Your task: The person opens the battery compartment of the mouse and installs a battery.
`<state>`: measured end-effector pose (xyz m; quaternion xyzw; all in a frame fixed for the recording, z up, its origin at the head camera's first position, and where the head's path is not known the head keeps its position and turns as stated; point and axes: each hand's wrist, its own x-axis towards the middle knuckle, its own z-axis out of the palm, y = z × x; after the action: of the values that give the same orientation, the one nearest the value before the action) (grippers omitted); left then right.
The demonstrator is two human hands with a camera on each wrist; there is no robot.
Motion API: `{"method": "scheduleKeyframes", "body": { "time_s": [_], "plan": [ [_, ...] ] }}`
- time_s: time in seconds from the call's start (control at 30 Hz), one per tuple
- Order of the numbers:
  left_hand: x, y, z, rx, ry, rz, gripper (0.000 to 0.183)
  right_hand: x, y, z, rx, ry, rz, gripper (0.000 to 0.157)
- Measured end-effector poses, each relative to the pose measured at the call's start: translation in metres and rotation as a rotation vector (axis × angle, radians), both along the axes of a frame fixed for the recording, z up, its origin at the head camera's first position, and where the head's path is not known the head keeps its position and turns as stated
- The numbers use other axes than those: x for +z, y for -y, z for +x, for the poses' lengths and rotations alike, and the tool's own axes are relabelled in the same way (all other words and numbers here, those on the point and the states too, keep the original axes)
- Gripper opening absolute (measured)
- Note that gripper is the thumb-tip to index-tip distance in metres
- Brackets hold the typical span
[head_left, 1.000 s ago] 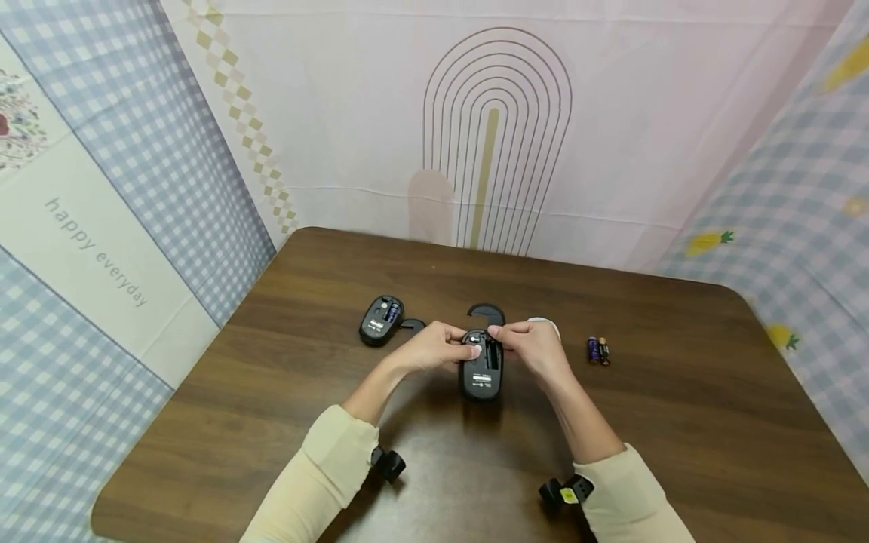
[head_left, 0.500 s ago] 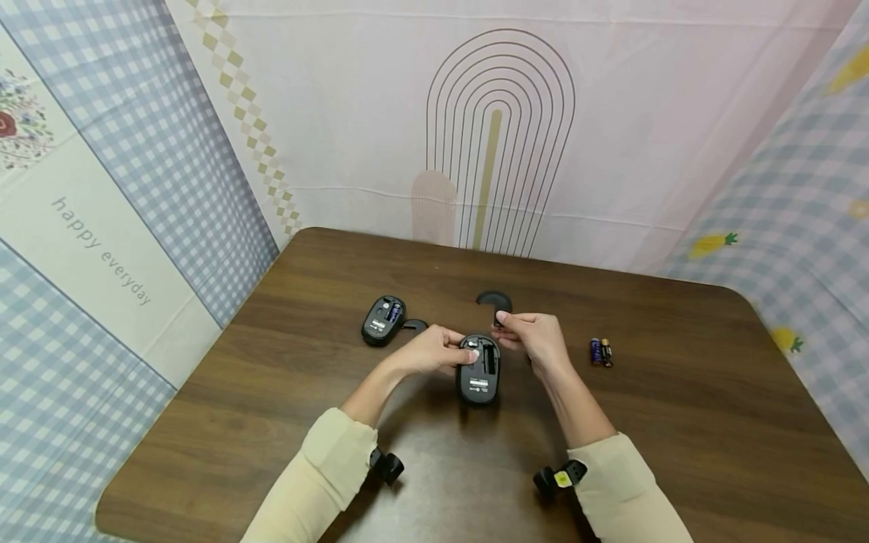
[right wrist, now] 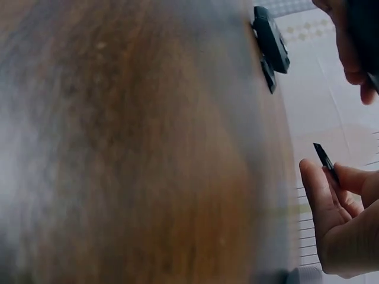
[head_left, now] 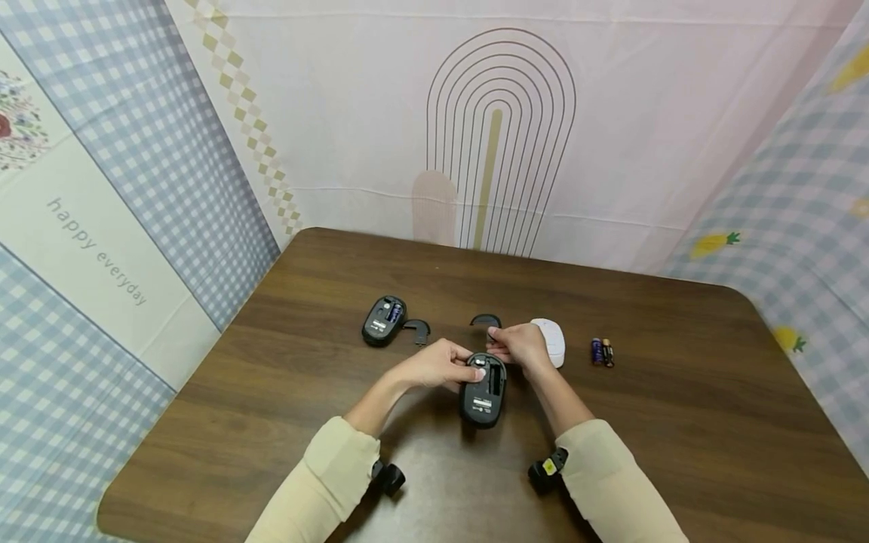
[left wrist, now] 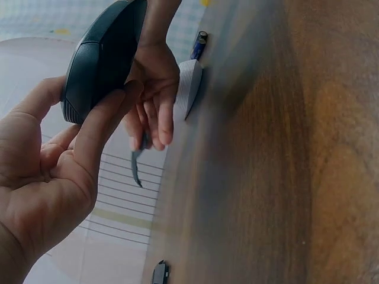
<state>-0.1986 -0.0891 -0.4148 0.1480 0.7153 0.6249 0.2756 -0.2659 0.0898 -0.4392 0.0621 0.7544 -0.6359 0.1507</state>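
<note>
My left hand [head_left: 440, 366] grips a black computer mouse [head_left: 483, 400], underside up, with its battery slot uncovered and no battery showing inside. In the left wrist view the fingers and thumb hold the mouse [left wrist: 103, 56] by its sides, above the table. My right hand [head_left: 524, 345] pinches a curved black battery cover [head_left: 486, 320] between thumb and fingers, just beyond the mouse's far end. From the right wrist view the cover [right wrist: 324, 160] appears edge-on, held up off the table.
To the left lies a second black mouse [head_left: 384, 320], its battery slot open with a battery in it, beside another hook-shaped cover [head_left: 419, 329]. A white rounded object [head_left: 551, 341] sits behind my right hand. Two batteries [head_left: 601, 351] lie farther right on the wooden table [head_left: 679, 422].
My right hand has lifted the cover away from the mouse, then lowered it slightly toward me. My left hand has brought the mouse a little nearer my body.
</note>
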Motion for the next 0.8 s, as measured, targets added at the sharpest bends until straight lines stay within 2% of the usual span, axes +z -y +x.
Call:
{"method": "scheduleKeyframes", "body": {
  "time_s": [0.23,0.47,0.6,0.8],
  "plan": [
    [-0.003,-0.005,0.001,-0.032,-0.014,-0.042,0.023,-0.012,0.008,-0.006,-0.041,0.026,0.082,0.029],
    [-0.003,-0.004,0.002,-0.029,-0.024,-0.050,0.022,-0.016,0.010,-0.008,-0.060,0.030,0.137,0.029],
    [-0.003,-0.004,0.001,-0.027,-0.020,-0.052,0.023,-0.018,0.008,-0.009,-0.036,0.013,0.253,0.028],
    [-0.003,-0.007,0.001,-0.029,-0.024,-0.060,0.023,-0.018,0.006,-0.011,0.049,-0.033,0.431,0.029]
  ]
}}
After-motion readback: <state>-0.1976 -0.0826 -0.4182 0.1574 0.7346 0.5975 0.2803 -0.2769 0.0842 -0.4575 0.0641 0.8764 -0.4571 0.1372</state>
